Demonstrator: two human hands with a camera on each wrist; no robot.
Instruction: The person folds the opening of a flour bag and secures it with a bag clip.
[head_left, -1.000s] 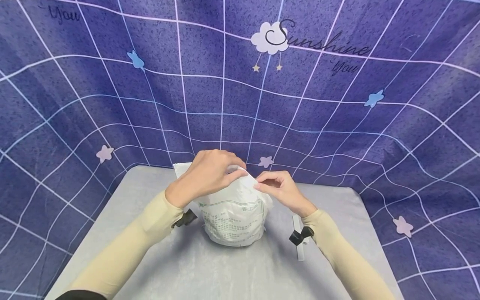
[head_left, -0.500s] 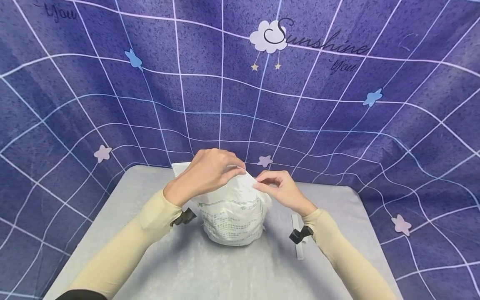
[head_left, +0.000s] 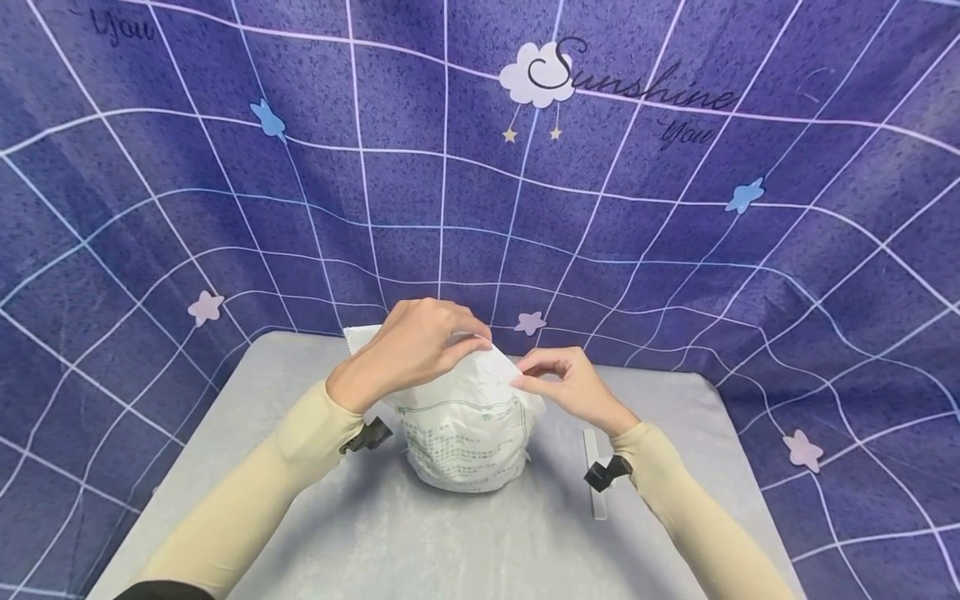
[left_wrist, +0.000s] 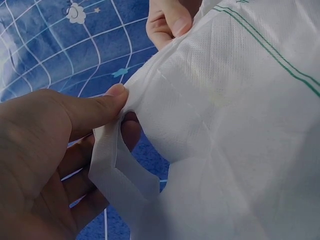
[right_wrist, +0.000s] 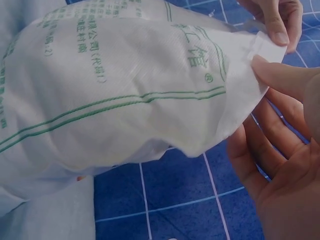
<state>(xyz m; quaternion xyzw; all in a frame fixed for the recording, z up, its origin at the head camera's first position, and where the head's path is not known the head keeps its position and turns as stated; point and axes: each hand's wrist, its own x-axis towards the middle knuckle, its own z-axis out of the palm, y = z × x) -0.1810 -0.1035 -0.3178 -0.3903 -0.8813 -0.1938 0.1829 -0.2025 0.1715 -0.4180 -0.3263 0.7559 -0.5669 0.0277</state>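
A white woven bag (head_left: 465,442) with green printing stands on the table, its lower part bulging and its top edge raised. My left hand (head_left: 420,346) pinches that top edge between thumb and fingers; in the left wrist view a cut-out handle hole opens beside the fingertips. To the right, my right hand (head_left: 566,383) pinches the same edge farther down its slope. The right wrist view shows the thumb on the near side of the bag's folded edge (right_wrist: 270,50) and the fingers behind it. What fills the bag is hidden.
A thin pale strip (head_left: 595,475) lies on the grey-covered table (head_left: 450,550), partly under the right wrist's camera. A purple-blue curtain (head_left: 600,167) with a grid and stars surrounds the table's back and sides.
My right hand has shifted slightly down and to the right along the bag's edge. The left hand and the bag stay nearly still.
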